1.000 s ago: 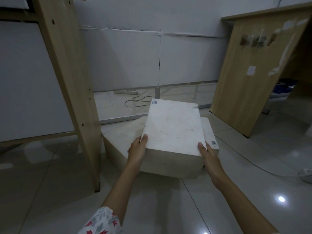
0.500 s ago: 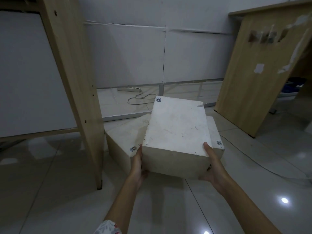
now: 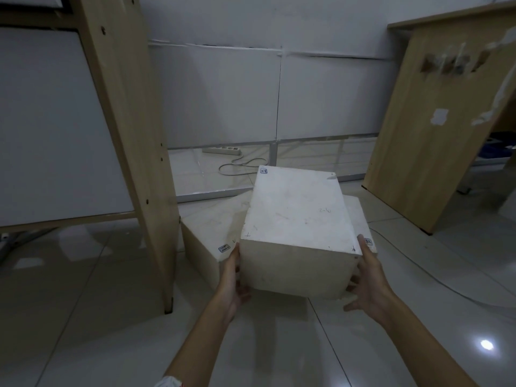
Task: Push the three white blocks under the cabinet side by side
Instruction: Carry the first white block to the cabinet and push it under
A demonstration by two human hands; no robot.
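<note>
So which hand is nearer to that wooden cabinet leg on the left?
Left. The left hand holds the top block's left side, nearest the cabinet leg. The right hand holds the block's far side, away from the leg.

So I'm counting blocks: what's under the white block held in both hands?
Under the top block lie two white blocks: the left block and the right block, which only peeks out. Whether they touch beneath it is hidden.
</note>
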